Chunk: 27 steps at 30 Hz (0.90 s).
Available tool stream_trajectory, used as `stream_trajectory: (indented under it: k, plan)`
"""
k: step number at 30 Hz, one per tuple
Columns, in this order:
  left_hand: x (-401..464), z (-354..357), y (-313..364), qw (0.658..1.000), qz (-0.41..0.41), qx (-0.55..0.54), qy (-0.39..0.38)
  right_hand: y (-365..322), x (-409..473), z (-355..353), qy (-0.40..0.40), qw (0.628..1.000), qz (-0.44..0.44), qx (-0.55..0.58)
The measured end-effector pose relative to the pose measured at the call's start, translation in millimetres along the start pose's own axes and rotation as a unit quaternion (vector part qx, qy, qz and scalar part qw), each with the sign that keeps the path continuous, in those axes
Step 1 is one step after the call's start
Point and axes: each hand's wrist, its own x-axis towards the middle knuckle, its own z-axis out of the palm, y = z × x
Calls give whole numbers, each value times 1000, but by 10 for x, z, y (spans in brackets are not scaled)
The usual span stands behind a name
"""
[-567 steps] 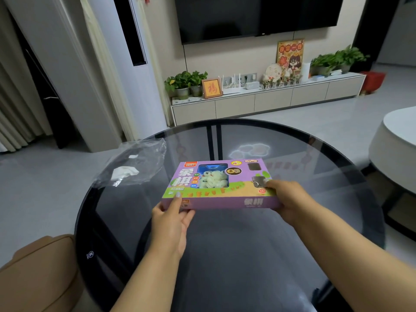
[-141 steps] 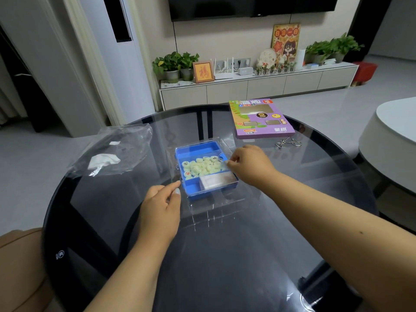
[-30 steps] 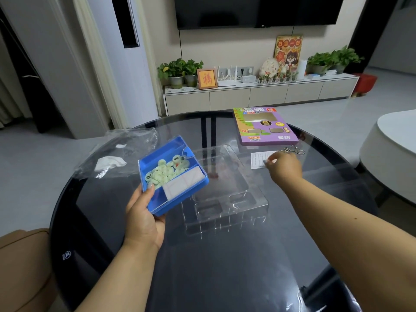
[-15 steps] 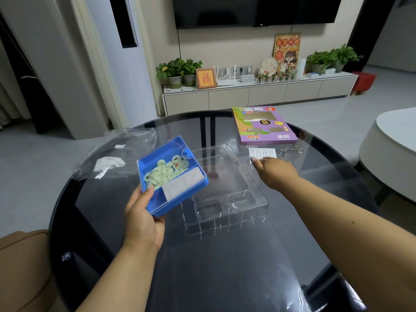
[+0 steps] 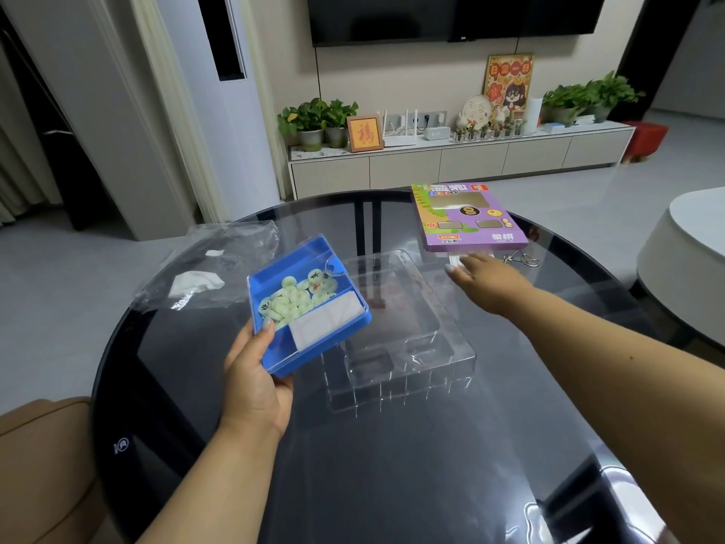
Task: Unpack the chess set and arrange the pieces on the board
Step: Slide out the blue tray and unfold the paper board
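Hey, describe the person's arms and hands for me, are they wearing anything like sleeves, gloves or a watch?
Both arms are bare as far up as the picture shows: no sleeves, no gloves. The left hand and the right hand show no rings, and neither wrist carries a watch or a bracelet. The fingernails look short and pale. A small dark spot marks the right forearm.

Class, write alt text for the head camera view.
A left hand holds a blue tray of pale chess pieces above a round glass table; the right hand reaches toward a purple box.
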Motion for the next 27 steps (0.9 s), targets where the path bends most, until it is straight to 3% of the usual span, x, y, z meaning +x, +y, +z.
stream_trajectory:
  k: [2,4,7,9,12,17,22,27]
  plan:
    - [1,-7,2,1000,-1,-5,2,-216,-201,-106,34,993,-82,77]
    - [-2,-15,1,1000,-1,-12,6,-443,-455,-231,-1,974,-191,120]
    - [-5,-13,4,1000,-3,-27,12,-656,-753,-243,-78,939,-330,54]
    - [1,-15,7,999,-5,-39,18,-719,-840,-169,-101,925,-365,-6]
    - [2,-21,10,999,-5,-39,20,-790,-830,-65,-81,928,-357,-72]
    - [-16,-18,26,999,-4,-41,21,-889,-636,21,54,962,-253,-87]
    - [-17,-6,30,999,-6,-42,21,-936,-651,277,106,951,-278,-85]
    - [-28,6,34,999,-7,-37,25,-1069,-415,341,28,971,-212,-110]
